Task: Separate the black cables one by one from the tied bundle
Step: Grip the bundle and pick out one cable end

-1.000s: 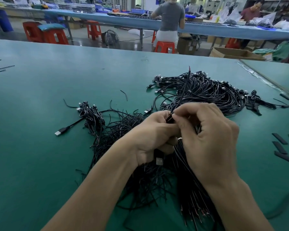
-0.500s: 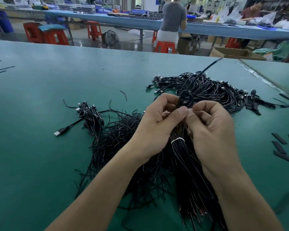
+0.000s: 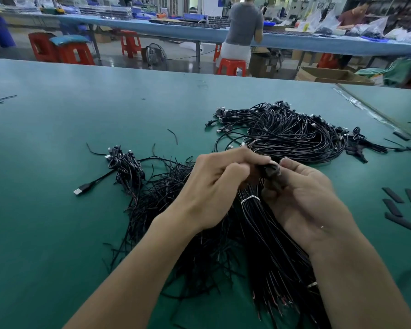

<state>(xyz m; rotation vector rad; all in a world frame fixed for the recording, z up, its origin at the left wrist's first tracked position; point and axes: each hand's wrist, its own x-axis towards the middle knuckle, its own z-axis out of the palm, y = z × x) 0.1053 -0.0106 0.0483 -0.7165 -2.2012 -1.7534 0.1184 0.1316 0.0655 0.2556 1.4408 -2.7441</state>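
A bundle of thin black cables [image 3: 266,238] lies on the green table, bound by a white tie [image 3: 250,199] just below my hands. My left hand [image 3: 214,186] curls its fingers round the bundle's top end. My right hand [image 3: 301,195], palm turned up, pinches the black plug ends [image 3: 269,169] between thumb and fingers, right against the left fingertips. A loose tangle of black cables [image 3: 161,193] spreads to the left of the bundle, with a single USB plug [image 3: 82,188] sticking out.
A large pile of coiled black cables [image 3: 292,136] lies beyond my hands. Flat black strips [image 3: 396,210] sit at the right, a few cable scraps [image 3: 0,99] at far left. Behind the table stand red stools, another bench and people working.
The single cable that stood up from between my hands has come down out of sight. My right hand has turned palm up and both hands now meet over the plug ends.
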